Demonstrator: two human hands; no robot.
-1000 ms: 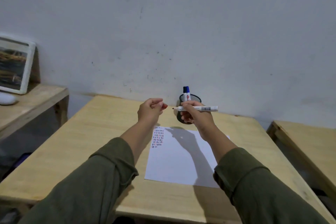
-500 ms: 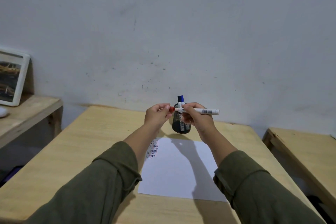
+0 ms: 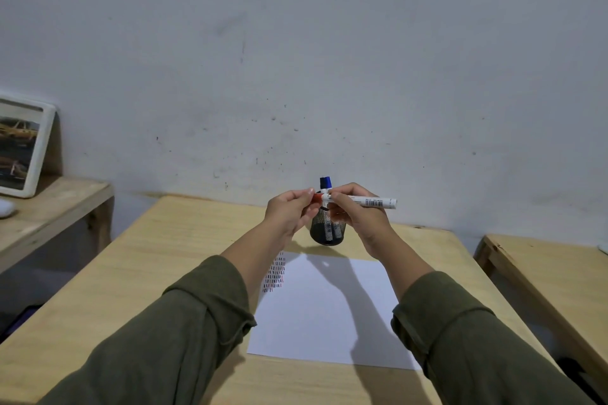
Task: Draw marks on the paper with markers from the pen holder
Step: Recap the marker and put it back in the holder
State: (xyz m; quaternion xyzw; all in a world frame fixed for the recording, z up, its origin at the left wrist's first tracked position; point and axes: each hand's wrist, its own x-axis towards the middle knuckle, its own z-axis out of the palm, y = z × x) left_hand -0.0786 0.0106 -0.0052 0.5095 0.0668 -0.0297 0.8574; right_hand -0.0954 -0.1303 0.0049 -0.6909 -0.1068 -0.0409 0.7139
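Note:
My right hand (image 3: 358, 217) holds a white marker (image 3: 365, 200) level above the table, its barrel pointing right. My left hand (image 3: 289, 210) pinches the red cap (image 3: 317, 197), which sits on the marker's left end. Behind and below the hands stands a black mesh pen holder (image 3: 327, 230) with a blue-capped marker (image 3: 325, 182) sticking up from it. A white sheet of paper (image 3: 329, 309) lies on the wooden table (image 3: 164, 256), with rows of short red and dark marks (image 3: 274, 273) at its upper left corner.
A lower wooden bench (image 3: 49, 207) at the left carries a framed picture (image 3: 23, 145) and a white object (image 3: 5, 207). Another wooden table (image 3: 552, 276) stands at the right across a gap. A grey wall rises right behind the table.
My hands came together: the red cap in my left hand, apart from the marker tip a second ago, now sits on the marker's end. The view tilted slightly.

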